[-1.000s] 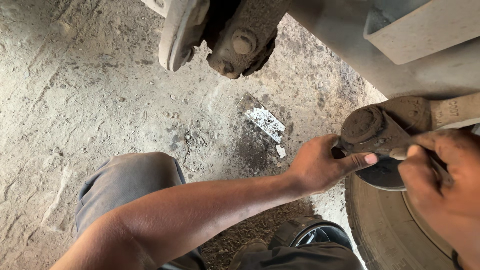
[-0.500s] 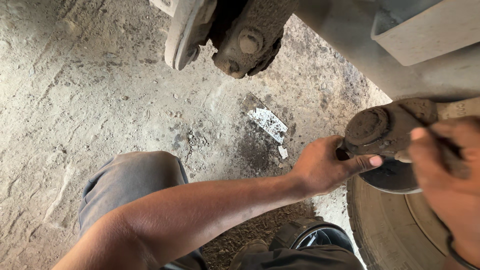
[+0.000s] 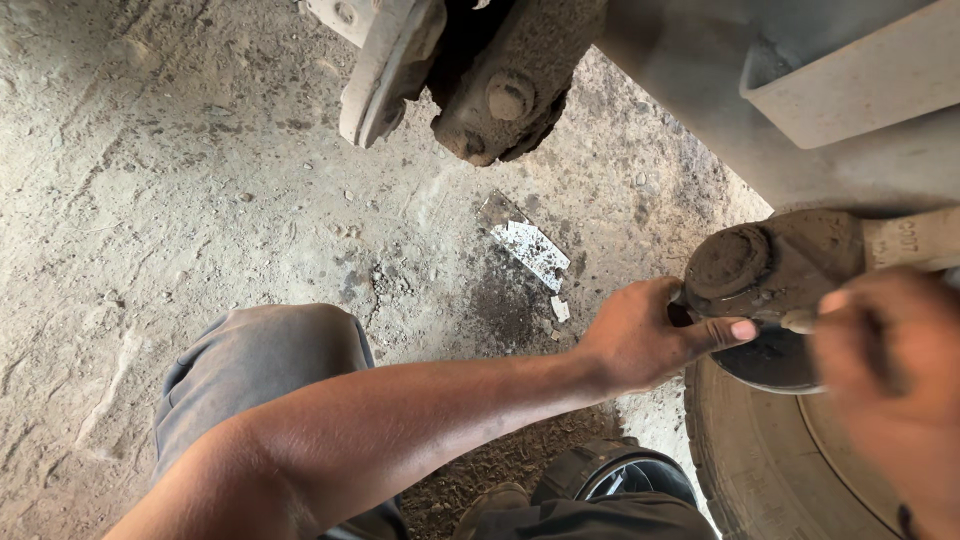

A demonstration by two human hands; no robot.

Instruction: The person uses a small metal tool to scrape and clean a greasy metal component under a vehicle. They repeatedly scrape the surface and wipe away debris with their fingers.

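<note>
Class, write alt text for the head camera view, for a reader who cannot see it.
A person's left hand grips a grimy, rounded metal joint under a vehicle, while the blurred right hand works beside it. Below sit a worn tyre, a bent knee in grey trousers and a dusty concrete floor with a white scrap.

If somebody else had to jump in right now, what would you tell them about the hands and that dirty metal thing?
Left hand: gripping the dirty joint under the vehicle, thumb laid along it.
Right hand: blurred, up against the joint's right side; it may hold a small pale piece, but that is too unclear to tell.
Joint: sits just above the tyre, on a muddy arm.
Done: joint is steadied.
Left: cannot tell from here.
</note>
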